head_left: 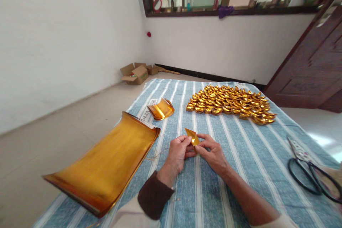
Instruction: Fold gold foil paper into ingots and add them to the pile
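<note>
Left hand (pixel 178 152): fingers curled shut, pinching the left edge of the folded gold foil piece (pixel 192 137).
Right hand (pixel 211 153): fingers closed on the same piece from the right, thumb on top.
Folded gold foil piece: small, partly folded, held between both hands just above the striped cloth (pixel 240 156), near the table's middle.
Gold foil sheet stack (pixel 107 164): large, lying left of the hands, its far end curling up.
Cut foil sheets (pixel 161 109): small curved bundle beyond the big stack.
Folded gold ingots (pixel 230 104): many, packed together in a patch at the far side.
Scissors (pixel 310 172): black handles, lying at the right edge, well apart from the hands.
Cardboard boxes (pixel 135 73): open, on the floor by the wall.
</note>
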The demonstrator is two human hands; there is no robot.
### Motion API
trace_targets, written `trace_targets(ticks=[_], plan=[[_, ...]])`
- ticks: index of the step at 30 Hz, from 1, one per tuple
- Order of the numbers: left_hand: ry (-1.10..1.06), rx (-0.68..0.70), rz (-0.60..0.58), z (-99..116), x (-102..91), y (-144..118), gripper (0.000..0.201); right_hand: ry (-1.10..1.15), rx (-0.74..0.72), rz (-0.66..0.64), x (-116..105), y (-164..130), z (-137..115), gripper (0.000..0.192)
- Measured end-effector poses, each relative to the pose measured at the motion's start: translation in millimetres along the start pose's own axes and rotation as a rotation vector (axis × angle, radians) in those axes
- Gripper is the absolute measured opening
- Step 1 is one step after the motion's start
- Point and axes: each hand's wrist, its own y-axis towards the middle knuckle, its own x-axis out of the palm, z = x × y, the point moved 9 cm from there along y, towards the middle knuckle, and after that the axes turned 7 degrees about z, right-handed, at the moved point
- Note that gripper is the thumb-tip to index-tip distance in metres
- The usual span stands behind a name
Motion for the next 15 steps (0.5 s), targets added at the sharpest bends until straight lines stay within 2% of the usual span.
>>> trace_targets(ticks=[7,15], plan=[[-0.073,-0.018,-0.036,-2.4,3.5,-1.0,0.008,0.02,0.05,0.089,-7.2,2.8,4.8,0.028],[-0.121,-0.024,-0.057,-3.6,7.1,-2.0,0.008,-0.003,0.068,0.148,-8.7,3.1,8.5,0.026]])
